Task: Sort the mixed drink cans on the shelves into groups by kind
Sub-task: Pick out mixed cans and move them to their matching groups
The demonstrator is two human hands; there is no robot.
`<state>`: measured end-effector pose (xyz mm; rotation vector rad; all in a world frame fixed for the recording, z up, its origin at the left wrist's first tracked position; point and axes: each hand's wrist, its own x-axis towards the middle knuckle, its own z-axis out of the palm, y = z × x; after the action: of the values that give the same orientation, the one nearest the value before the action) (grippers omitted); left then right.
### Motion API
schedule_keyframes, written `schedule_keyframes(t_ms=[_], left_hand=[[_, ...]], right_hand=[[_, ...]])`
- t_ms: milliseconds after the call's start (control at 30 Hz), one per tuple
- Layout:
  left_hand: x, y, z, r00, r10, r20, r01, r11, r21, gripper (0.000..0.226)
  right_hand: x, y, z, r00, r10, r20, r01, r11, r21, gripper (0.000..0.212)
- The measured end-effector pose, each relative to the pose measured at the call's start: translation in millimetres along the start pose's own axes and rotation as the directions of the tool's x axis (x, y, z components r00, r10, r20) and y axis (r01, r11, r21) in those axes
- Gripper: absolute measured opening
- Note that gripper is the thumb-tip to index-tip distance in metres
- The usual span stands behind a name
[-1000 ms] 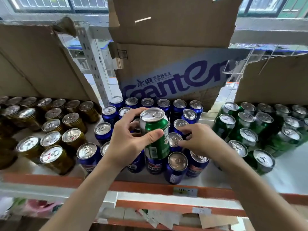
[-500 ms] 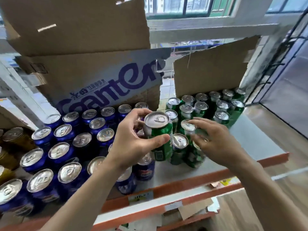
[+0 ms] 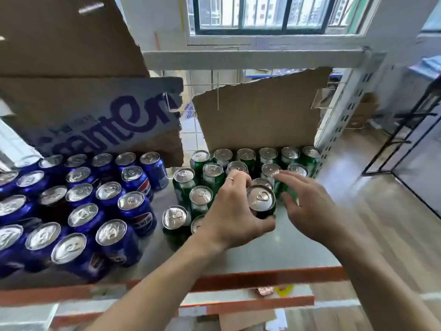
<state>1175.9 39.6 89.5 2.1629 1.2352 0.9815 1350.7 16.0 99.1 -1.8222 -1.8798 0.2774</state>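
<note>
Pepsi cans point(image 3: 137, 212); green can point(image 3: 261, 198) in fingers point(image 3: 260, 224)

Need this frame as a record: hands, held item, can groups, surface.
left hand: grips held can from the side
held can: green, upright, at the front right of the green group
right hand: fingers spread, reaching in among the green cans; grip unclear
green cans: clustered on the right part of the shelf, upright
blue cans: clustered on the left, upright, apart from the green ones
shelf: bare strip in front of the green cans
cardboard: torn sheet standing behind the green cans
</note>
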Motion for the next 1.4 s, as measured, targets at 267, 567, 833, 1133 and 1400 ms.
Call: schedule_keyframes(t_ms=[267, 567, 833, 1133, 1400], left_hand=[[-6, -2, 52, 0.974, -0.154, 0.163, 0.012, 0.762, 0.648, 0.071], [-7, 2, 19, 0.962, -0.190, 0.197, -0.001, 0.717, 0.697, 0.072], [-66, -48, -89, 0.976, -0.179, -0.121, 0.216, 0.771, 0.599, 0.060], [-184, -115, -244, 0.904, -0.257, -0.342, 0.416, 0.712, 0.566, 0.064], [-288, -183, -370, 0.833, -0.321, -0.450, 0.539, 0.649, 0.536, 0.065]], right_hand=[[-2, 39, -5, 0.989, -0.033, 0.142, 0.027, 0.999, 0.040, 0.047], [11, 20, 1, 0.971, -0.126, 0.202, 0.117, 0.991, 0.059, 0.046], [4, -76, 35, 0.941, -0.301, 0.153, 0.291, 0.953, 0.082, 0.046], [-21, -257, 109, 0.866, -0.447, 0.225, 0.429, 0.895, 0.126, 0.054], [-49, -402, 192, 0.795, -0.548, 0.259, 0.512, 0.836, 0.198, 0.053]])
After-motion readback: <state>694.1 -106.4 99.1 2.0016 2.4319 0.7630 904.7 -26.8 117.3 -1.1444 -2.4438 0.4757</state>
